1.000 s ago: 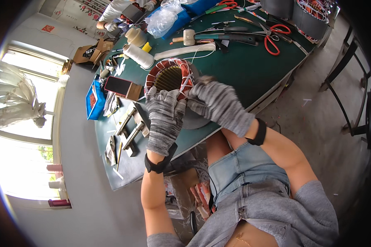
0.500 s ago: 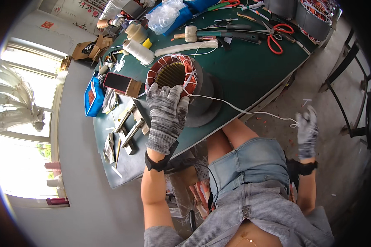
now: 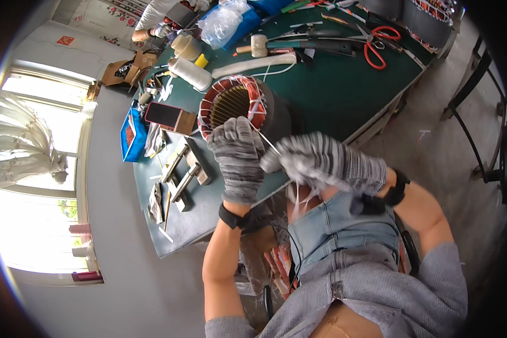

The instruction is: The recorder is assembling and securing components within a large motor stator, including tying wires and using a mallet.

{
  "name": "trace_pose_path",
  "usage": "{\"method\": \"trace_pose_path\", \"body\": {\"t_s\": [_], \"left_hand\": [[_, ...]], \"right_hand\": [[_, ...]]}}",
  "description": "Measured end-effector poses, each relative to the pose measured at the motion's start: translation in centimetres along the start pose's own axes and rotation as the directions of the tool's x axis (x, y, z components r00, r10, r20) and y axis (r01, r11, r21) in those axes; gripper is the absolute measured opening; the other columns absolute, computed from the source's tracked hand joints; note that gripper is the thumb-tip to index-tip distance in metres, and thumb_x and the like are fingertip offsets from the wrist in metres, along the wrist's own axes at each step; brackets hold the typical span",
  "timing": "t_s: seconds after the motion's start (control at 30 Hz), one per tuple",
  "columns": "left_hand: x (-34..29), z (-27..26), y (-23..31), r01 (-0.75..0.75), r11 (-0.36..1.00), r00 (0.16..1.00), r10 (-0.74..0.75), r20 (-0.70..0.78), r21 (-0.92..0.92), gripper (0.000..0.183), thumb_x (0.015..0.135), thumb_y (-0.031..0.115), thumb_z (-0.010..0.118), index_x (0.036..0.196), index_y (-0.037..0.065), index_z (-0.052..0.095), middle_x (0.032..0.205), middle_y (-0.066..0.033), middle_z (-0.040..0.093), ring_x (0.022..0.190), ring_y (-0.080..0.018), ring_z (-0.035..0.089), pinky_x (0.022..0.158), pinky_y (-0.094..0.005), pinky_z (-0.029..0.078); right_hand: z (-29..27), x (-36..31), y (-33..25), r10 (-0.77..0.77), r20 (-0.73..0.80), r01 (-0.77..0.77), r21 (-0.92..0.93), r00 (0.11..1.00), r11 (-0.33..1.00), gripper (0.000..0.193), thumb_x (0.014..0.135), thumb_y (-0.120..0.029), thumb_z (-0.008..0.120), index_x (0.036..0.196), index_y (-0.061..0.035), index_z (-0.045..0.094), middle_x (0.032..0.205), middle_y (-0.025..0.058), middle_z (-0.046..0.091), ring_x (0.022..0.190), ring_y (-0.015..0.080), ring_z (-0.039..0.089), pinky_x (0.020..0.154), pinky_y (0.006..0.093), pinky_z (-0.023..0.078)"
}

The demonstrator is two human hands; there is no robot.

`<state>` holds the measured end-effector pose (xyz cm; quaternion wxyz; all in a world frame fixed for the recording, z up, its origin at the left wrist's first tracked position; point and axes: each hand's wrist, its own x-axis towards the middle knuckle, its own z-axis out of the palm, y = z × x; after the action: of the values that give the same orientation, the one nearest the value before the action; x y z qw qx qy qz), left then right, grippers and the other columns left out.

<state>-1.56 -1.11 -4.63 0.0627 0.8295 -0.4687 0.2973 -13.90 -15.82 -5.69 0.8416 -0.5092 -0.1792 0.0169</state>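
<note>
A motor stator (image 3: 277, 115) with a dark grey casing sits on the green table, its open end tilted toward me. White lacing wraps the orange-red winding ring (image 3: 256, 97) around that opening. My left hand (image 3: 236, 160), in a striped grey knit glove, has its fingers closed over the ring's near edge; its fingertips are partly hidden. Close on its right is my gloved right hand (image 3: 327, 163), blurred by motion, its fingers closed on a white cord (image 3: 269, 143). The cord runs taut from the winding to that hand, and loose strands hang below it.
Left of the stator lie a metal fixture (image 3: 187, 176), a phone (image 3: 163, 115) on a block and a blue tray (image 3: 133, 135). Behind are a thread spool (image 3: 190, 73), mallet (image 3: 259, 46) and red-handled scissors (image 3: 374, 49). Another person's gloved hand (image 3: 162, 30) works at the far left.
My right hand has swung in from the far right to beside my left hand, bringing the cord with it. My left hand stays at the ring, its fingers more curled.
</note>
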Motion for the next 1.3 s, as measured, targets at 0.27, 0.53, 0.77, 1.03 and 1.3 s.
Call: {"method": "trace_pose_path", "body": {"t_s": [0.27, 0.53, 0.77, 1.03, 1.3], "left_hand": [[-1.5, 5.1, -2.5, -0.046, 0.999, 0.987, 0.044, -0.153, -0.012, 0.051, 0.075, 0.028, 0.06, 0.118, 0.006, 0.044, 0.115, -0.0152, 0.049, 0.107, -0.0331, 0.049, 0.099, -0.0507, 0.03], [-1.1, 2.8, -3.4, -0.222, 0.968, 0.92, 0.168, -0.355, -0.118, 0.033, 0.075, 0.018, 0.052, 0.105, 0.005, 0.052, 0.096, -0.0145, 0.054, 0.09, -0.0323, 0.051, 0.084, -0.0458, 0.038], [0.0, 0.1, -2.7, -0.192, 0.906, 0.96, 0.093, -0.266, -0.378, 0.03, 0.069, 0.01, 0.065, 0.098, 0.004, 0.058, 0.087, -0.0099, 0.057, 0.083, -0.0285, 0.053, 0.081, -0.0406, 0.038], [0.2, 0.0, -2.5, -0.161, 0.893, 0.954, 0.032, -0.297, -0.421, 0.026, 0.066, 0.015, 0.071, 0.088, 0.007, 0.06, 0.083, -0.0064, 0.058, 0.083, -0.027, 0.055, 0.089, -0.0428, 0.037], [0.3, 0.2, -2.4, -0.051, 0.931, 0.956, -0.059, -0.286, -0.361, 0.023, 0.061, 0.022, 0.073, 0.079, 0.012, 0.063, 0.076, -0.0043, 0.055, 0.08, -0.0249, 0.054, 0.104, -0.0496, 0.023]], "right_hand": [[2.1, 2.1, 3.3, 0.047, -0.343, 0.274, 0.817, 0.938, 0.508, 0.012, 0.09, -0.02, 0.051, 0.086, -0.0105, 0.058, 0.067, -0.0056, 0.053, 0.06, 0.0097, 0.055, 0.058, 0.0227, 0.048], [0.7, 3.4, 1.7, -0.288, -0.211, 0.188, -0.395, 0.934, 0.899, 0.021, 0.09, -0.023, 0.05, 0.096, -0.0043, 0.057, 0.084, -0.0006, 0.057, 0.069, 0.0052, 0.052, 0.065, 0.0224, 0.042], [-1.4, 5.8, -3.3, -0.004, -0.317, -0.005, -0.027, 0.948, 1.0, 0.018, 0.093, -0.017, 0.045, 0.104, -0.0066, 0.056, 0.081, 0.0001, 0.059, 0.06, 0.0056, 0.047, 0.053, 0.0171, 0.039], [-7.4, 2.2, -2.1, -0.703, -0.131, -0.171, -0.985, 0.699, 0.014, 0.029, 0.091, -0.014, 0.046, 0.118, -0.0048, 0.052, 0.096, 0.014, 0.061, 0.07, 0.0295, 0.056, 0.067, 0.0384, 0.046], [-4.4, 2.5, -1.3, -0.426, -0.311, 0.03, -0.778, 0.85, 0.628, 0.017, 0.085, 0.0, 0.052, 0.098, -0.005, 0.061, 0.081, 0.0059, 0.062, 0.071, 0.0123, 0.058, 0.064, 0.0252, 0.048]]}}
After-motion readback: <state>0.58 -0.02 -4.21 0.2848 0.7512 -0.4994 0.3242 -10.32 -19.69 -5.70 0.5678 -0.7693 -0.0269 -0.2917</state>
